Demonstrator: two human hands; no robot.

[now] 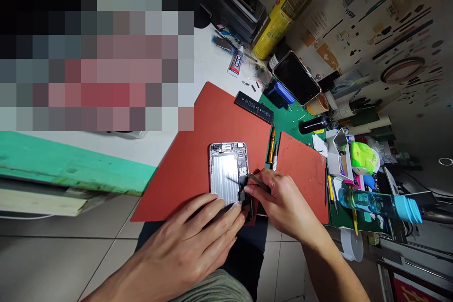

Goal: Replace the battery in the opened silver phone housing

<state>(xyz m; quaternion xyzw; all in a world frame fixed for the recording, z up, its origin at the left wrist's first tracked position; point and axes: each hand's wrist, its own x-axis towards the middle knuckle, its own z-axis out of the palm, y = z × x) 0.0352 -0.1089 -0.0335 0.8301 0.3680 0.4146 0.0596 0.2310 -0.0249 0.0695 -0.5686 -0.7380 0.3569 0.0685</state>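
An opened phone housing (228, 170) lies on a red mat (198, 151), its silver inside facing up. My left hand (198, 240) rests on the near end of the housing, fingertips pressing its lower edge. My right hand (283, 203) pinches metal tweezers (256, 179) whose tips touch a small dark part at the housing's lower right corner. A black phone battery (255, 107) lies at the mat's far edge.
An orange-handled screwdriver (271, 144) lies between the two red mats. A second red mat (304, 170) sits right. A dark phone (296, 78), glue tube (235, 61), yellow can (283, 9) and blue bottle (378, 203) crowd the right side. A pixelated block covers the upper left.
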